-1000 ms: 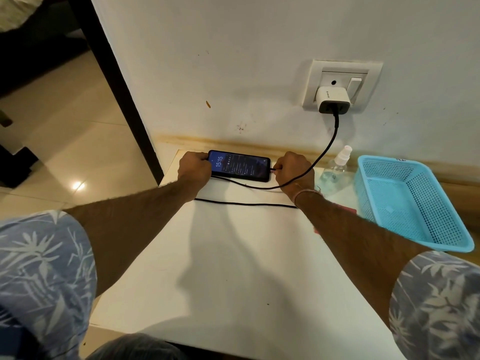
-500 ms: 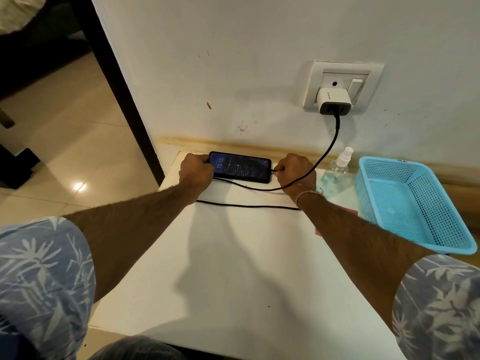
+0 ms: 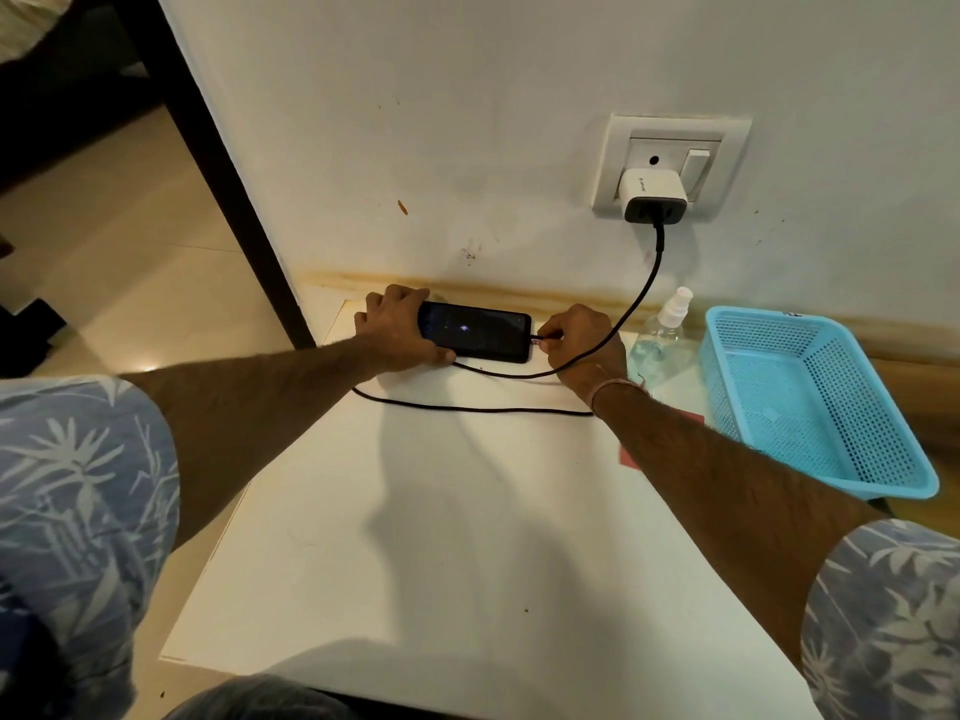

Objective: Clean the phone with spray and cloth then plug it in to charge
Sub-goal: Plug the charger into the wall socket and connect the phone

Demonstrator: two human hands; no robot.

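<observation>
A black phone (image 3: 480, 335) lies flat at the far edge of the white table (image 3: 467, 537), against the wall, its screen dim with a small glowing mark. My left hand (image 3: 397, 330) grips its left end. My right hand (image 3: 582, 343) pinches the plug of the black charging cable (image 3: 639, 298) at the phone's right end. The cable runs up to a white charger (image 3: 652, 194) in the wall socket and loops across the table. A clear spray bottle (image 3: 662, 330) stands right of my right hand. A red cloth (image 3: 631, 454) peeks from under my right forearm.
A light blue mesh basket (image 3: 810, 402) sits at the table's right side, beside the spray bottle. A dark door frame (image 3: 223, 163) stands left of the wall, with tiled floor beyond. The wall socket has a switch (image 3: 696, 166).
The phone's screen has gone from a lit lock screen with the time to a dark screen with a small glowing mark. Both hands stay in the same grip.
</observation>
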